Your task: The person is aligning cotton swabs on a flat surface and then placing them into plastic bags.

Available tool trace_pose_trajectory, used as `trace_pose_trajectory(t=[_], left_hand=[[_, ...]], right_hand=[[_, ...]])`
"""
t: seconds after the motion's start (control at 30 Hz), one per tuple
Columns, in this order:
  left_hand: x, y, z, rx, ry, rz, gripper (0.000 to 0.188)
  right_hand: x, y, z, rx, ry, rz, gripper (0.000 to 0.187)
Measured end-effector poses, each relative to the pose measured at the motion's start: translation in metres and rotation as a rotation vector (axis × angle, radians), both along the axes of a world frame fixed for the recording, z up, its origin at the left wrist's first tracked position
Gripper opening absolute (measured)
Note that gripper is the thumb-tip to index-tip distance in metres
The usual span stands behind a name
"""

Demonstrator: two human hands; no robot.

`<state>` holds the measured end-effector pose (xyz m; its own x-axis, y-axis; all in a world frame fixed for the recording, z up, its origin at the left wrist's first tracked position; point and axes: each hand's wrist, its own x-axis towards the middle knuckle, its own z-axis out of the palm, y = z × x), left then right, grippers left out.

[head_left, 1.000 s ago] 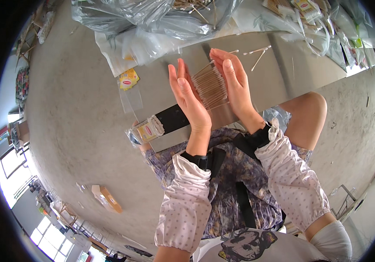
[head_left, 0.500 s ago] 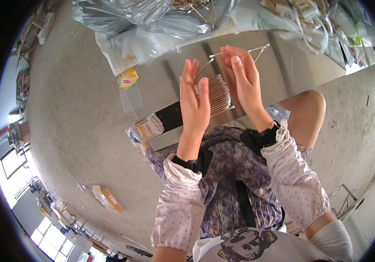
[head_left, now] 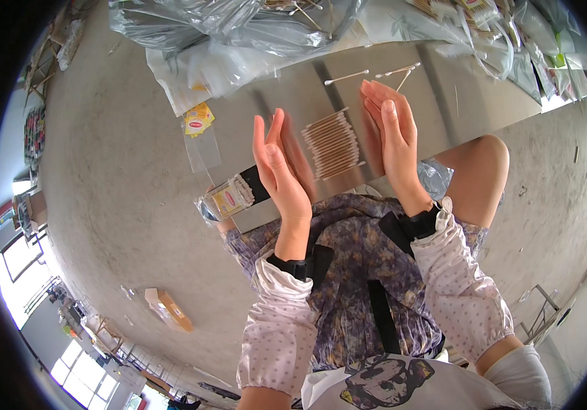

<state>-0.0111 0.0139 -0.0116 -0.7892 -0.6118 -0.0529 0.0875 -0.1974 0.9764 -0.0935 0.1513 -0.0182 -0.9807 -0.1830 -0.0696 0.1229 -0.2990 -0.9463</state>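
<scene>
A neat row of cotton swabs (head_left: pixel 334 147) lies side by side on the shiny metal board (head_left: pixel 437 143) across my lap. My left hand (head_left: pixel 285 171) stands on edge just left of the row, fingers stretched out, holding nothing. On the other side my right hand (head_left: pixel 396 133) is held the same way, palm toward the row, with a gap between them. Beyond the fingertips are a few loose cotton swabs (head_left: pixel 347 77). Left of my left hand lies a filled pack of cotton swabs (head_left: pixel 232 198) with a yellow label, beside a black strip (head_left: pixel 256 181) partly hidden by the hand.
Yellow label cards (head_left: pixel 199 119) and a clear plastic sleeve (head_left: pixel 201 154) lie at the board's left. A grey plastic bag (head_left: pixel 232 27) with swabs sits at the far edge. Bagged packs (head_left: pixel 481 17) lie far right. A cardboard box (head_left: pixel 168 309) is on the floor.
My hands have moved apart: the left went left, uncovering the swab row, and the right shifted slightly right and nearer. A loose swab near the right fingertips now lies fully in view.
</scene>
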Motion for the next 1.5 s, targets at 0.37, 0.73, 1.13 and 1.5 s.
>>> trace_pose_trajectory(t=[0.37, 0.73, 1.13, 1.5], left_hand=[[-0.018, 0.03, 0.0, 0.186, 0.078, 0.071, 0.069], [0.013, 0.039, -0.002, 0.01, 0.071, 0.003, 0.067], [-0.007, 0.043, 0.004, -0.011, 0.018, 0.119, 0.067], [-0.024, 0.026, 0.006, 0.094, 0.071, 0.114, 0.071]], right_hand=[[0.001, -0.022, -0.006, -0.065, 0.012, 0.062, 0.044], [0.029, -0.009, -0.005, -0.076, -0.009, 0.019, 0.049], [0.019, -0.018, -0.004, -0.075, 0.004, -0.005, 0.053], [-0.002, -0.015, -0.006, -0.097, 0.018, 0.008, 0.048]])
